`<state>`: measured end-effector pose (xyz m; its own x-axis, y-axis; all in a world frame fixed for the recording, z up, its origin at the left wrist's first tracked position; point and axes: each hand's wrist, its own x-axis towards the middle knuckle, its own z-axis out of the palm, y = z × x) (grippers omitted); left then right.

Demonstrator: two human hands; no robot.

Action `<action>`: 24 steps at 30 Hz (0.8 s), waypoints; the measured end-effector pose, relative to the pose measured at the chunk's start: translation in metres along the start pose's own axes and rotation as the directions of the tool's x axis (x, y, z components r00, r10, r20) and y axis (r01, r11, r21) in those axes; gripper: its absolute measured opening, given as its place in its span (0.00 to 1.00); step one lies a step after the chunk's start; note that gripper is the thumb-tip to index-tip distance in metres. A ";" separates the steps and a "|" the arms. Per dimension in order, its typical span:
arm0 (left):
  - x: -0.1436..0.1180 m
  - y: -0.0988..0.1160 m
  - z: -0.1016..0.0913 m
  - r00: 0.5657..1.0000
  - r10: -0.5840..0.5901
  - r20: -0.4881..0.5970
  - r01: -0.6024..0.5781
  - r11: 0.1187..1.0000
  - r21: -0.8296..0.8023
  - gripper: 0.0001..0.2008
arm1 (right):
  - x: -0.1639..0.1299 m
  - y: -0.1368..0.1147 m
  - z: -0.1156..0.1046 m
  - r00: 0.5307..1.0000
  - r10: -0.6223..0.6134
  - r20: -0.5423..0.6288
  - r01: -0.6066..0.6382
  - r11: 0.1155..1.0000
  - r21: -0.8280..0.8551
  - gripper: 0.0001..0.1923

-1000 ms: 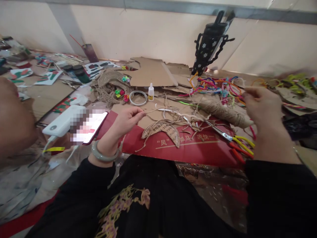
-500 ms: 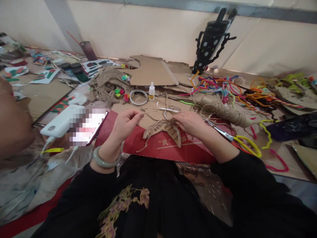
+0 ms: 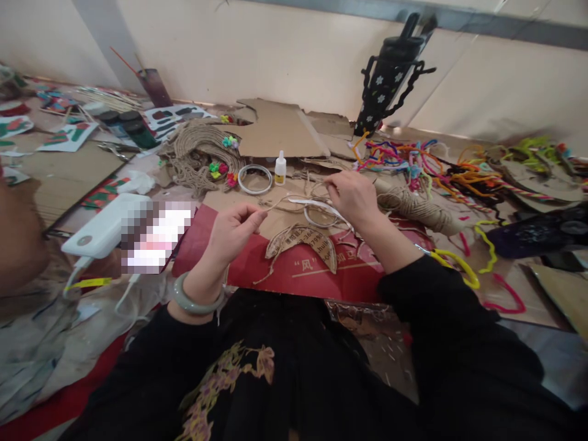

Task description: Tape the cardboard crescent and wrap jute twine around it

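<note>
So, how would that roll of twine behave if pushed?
The twine roll would probably roll, being long, rounded and on its side. Its coarse-looking wound surface should grip rather than slide.

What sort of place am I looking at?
Probably a craft workspace: a roll of twine, a crescent of cut cardboard and a tangle of coloured pipe cleaners lie on the worktop.
</note>
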<state>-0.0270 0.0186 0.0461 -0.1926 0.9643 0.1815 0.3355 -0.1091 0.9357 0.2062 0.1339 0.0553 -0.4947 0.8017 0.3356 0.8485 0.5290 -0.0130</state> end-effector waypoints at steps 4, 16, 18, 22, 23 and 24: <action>0.002 -0.003 0.001 1.000 -0.005 -0.017 0.005 1.000 -0.018 0.07 | 0.006 -0.001 0.004 0.999 -0.015 0.043 0.014 1.000 0.025 0.20; -0.004 -0.007 -0.001 1.000 -0.001 -0.030 -0.002 0.997 -0.076 0.08 | -0.010 -0.045 -0.006 0.853 -0.343 0.393 0.271 0.935 0.229 0.16; -0.007 -0.007 -0.003 1.000 0.003 -0.020 -0.005 0.997 -0.082 0.09 | -0.007 -0.054 0.001 0.823 -0.322 0.467 0.289 0.947 0.142 0.16; -0.012 -0.009 -0.011 0.999 0.002 -0.048 -0.005 0.997 -0.079 0.09 | 0.001 -0.058 0.007 0.778 -0.299 0.552 0.319 0.946 0.062 0.15; -0.013 -0.010 -0.013 0.998 0.005 -0.056 -0.009 0.997 -0.077 0.10 | 0.002 -0.058 0.006 0.788 -0.286 0.545 0.304 0.951 0.060 0.15; -0.014 -0.011 -0.015 0.998 0.009 -0.063 -0.014 0.997 -0.074 0.10 | 0.004 -0.057 0.005 0.811 -0.264 0.522 0.275 0.960 0.058 0.16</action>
<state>-0.0417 0.0026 0.0376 -0.2471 0.9463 0.2086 0.2691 -0.1398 0.9529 0.1554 0.1084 0.0525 -0.7235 0.6556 -0.2164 0.6672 0.7445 0.0250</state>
